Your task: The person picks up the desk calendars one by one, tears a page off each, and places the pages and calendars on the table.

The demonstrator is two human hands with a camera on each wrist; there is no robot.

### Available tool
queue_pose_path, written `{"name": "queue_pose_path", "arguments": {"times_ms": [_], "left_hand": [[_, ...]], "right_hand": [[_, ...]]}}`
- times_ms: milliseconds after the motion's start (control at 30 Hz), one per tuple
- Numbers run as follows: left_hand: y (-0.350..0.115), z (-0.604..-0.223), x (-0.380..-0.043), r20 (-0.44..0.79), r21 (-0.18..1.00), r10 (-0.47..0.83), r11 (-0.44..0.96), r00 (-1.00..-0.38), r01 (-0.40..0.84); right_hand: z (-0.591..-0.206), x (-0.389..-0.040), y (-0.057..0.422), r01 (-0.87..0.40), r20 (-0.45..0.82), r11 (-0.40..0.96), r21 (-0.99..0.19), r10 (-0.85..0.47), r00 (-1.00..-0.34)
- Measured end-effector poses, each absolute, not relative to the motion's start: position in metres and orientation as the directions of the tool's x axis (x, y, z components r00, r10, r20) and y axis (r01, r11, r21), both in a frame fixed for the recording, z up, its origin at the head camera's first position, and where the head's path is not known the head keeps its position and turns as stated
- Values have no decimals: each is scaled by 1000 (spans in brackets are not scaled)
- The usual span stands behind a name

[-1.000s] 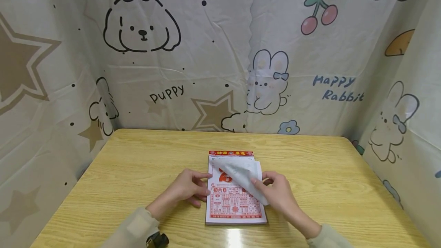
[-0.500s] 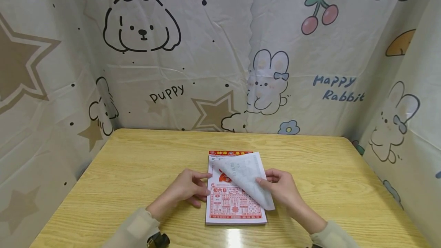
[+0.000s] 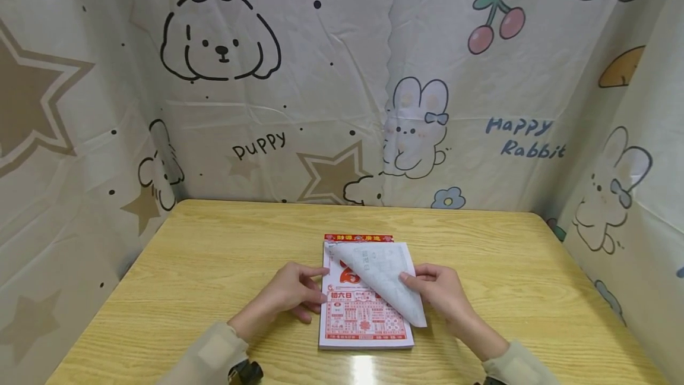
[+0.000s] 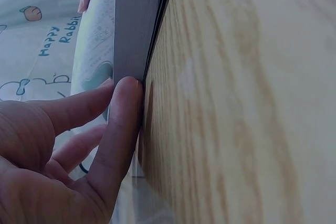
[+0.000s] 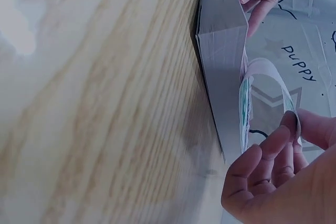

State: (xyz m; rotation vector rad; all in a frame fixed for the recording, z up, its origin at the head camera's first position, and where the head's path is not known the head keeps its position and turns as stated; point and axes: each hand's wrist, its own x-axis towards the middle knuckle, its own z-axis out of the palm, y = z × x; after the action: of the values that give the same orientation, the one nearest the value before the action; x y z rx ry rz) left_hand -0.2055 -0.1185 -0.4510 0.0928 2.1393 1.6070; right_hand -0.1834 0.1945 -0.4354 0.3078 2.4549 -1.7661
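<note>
A thick tear-off calendar [image 3: 366, 319] lies on the wooden table, with a red header strip [image 3: 358, 238] along its far end. Its top page [image 3: 387, 272] is folded over diagonally, whitish back showing, while red print shows on the sheet below. My right hand [image 3: 440, 293] pinches this page at its right side between thumb and fingers; in the right wrist view the page [image 5: 265, 69] arches up off the pad. My left hand [image 3: 294, 290] touches the calendar's left edge. In the left wrist view, its fingertips [image 4: 126, 90] press against the pad's side with fingers extended.
The wooden table [image 3: 224, 242] extends around the calendar on all sides. Behind and beside it hangs a pale curtain [image 3: 331, 64] with cartoon prints. A dark band with a small device [image 3: 244, 372] sits at the left sleeve.
My right hand has shifted slightly right, drawing the page over so that more of its back shows. The page's far corner rose, then settled lower. The left hand has stayed put.
</note>
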Motion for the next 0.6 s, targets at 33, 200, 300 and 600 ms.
{"name": "queue_pose_path", "arguments": {"times_ms": [33,200,300,600], "left_hand": [[-118,-451,-205,-320,924,321,315,-891,-217],[-118,-451,-204,-319,925,320,310,-892,-219],[-118,-451,-204,-318,926,322,306,-892,-220],[-118,-453,-205,-312,927,324,310,-893,-211]], "right_hand": [[-435,-183,195,223,-200,303,-926,106,-974],[-435,-183,198,219,-192,299,-929,120,-974],[-435,-183,201,223,-191,297,-929,133,-972],[-439,-183,206,228,-194,289,-930,140,-971]]}}
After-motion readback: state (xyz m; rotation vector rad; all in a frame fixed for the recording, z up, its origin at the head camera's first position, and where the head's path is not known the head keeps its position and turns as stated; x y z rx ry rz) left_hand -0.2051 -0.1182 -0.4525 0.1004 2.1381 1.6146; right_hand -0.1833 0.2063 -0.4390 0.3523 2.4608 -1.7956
